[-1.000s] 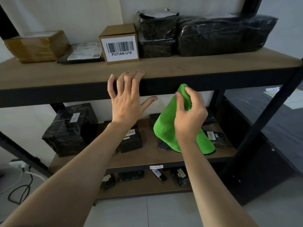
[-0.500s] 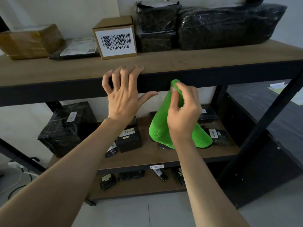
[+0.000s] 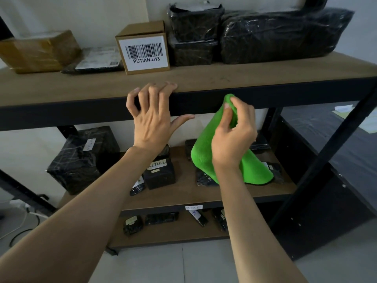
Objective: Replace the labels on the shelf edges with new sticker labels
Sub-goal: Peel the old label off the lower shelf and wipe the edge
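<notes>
**Shelf-edge label**: a small white sticker on the black front edge of the middle shelf, about midway along it. It is handwritten, but the words are too small to read. It lies well below both hands, in the gap between the two forearms, and neither hand touches it.

**Upper shelf**: a wooden board with a black front edge.

**Left hand**: its fingers are bent claw-like, with the tips set on the top lip of the upper shelf's front edge. The thumb is splayed right, under that edge. It grasps nothing.

**Right hand**: its thumb and fingers are clenched in a pinch on the peak of a green microfibre cloth. The cloth hangs as a cone in front of the middle shelf. Its tip is level with the upper shelf's front edge, just right of the left hand.

**Readable writing**
- On the upper shelf, a cardboard box carries a white barcode label printed "PUTIAN-U18".
- On the middle shelf, a small black box carries a handwritten tag reading "RETURN".

**Other stock**
- A taped brown parcel sits at the upper shelf's left end.
- A flat black mailer with a shipping label lies beside it.
- Black film-wrapped bundles sit toward the right end.
- A black wrapped parcel sits at the middle shelf's left end.
</notes>
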Available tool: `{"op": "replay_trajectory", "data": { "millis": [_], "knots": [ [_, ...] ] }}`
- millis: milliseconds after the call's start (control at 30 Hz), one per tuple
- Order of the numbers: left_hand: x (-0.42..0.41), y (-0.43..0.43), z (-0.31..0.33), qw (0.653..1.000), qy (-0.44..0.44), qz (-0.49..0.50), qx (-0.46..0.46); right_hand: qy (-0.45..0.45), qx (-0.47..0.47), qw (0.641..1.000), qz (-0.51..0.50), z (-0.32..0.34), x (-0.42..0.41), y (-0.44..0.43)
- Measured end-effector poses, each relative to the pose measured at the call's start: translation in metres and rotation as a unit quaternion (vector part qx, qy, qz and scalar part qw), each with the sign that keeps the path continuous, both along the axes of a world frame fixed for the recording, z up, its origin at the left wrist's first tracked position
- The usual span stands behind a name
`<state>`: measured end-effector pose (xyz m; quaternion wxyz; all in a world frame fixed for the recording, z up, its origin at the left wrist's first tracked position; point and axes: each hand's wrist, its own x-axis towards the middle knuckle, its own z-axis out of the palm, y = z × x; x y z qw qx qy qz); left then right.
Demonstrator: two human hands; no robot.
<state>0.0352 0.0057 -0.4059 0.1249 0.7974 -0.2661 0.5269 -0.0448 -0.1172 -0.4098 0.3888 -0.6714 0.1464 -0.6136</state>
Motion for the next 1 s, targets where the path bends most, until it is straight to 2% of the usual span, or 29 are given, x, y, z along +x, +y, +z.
{"op": "replay_trajectory", "data": {
  "millis": [67, 200, 367, 533, 700, 867, 1000],
  "knots": [
    [0.001, 0.000, -0.001, 1.000, -0.006, 0.005, 0.002, 0.002, -0.002, 1.000, 0.003, 0.001, 0.001, 0.007],
    [0.001, 0.000, -0.001, 1.000, -0.014, 0.016, 0.001, 0.030, -0.066, 0.997, 0.032, -0.002, -0.004, 0.002],
    [0.003, 0.000, -0.004, 1.000, -0.012, 0.005, -0.004, -0.001, -0.012, 1.000, -0.002, 0.008, -0.002, 0.001],
    [0.002, 0.000, -0.002, 1.000, -0.009, -0.005, -0.010, 0.028, -0.069, 0.997, 0.033, 0.004, -0.004, 0.001],
    [0.002, 0.000, -0.003, 1.000, 0.000, -0.015, -0.007, 0.011, -0.001, 1.000, -0.008, 0.009, -0.001, 0.000],
    [0.002, -0.001, -0.004, 1.000, 0.017, -0.012, -0.017, 0.041, -0.069, 0.996, 0.036, 0.004, -0.004, 0.007],
    [0.000, 0.000, -0.003, 1.000, 0.019, -0.018, -0.013, 0.016, -0.012, 1.000, 0.003, 0.010, -0.006, -0.003]
  ]
}}
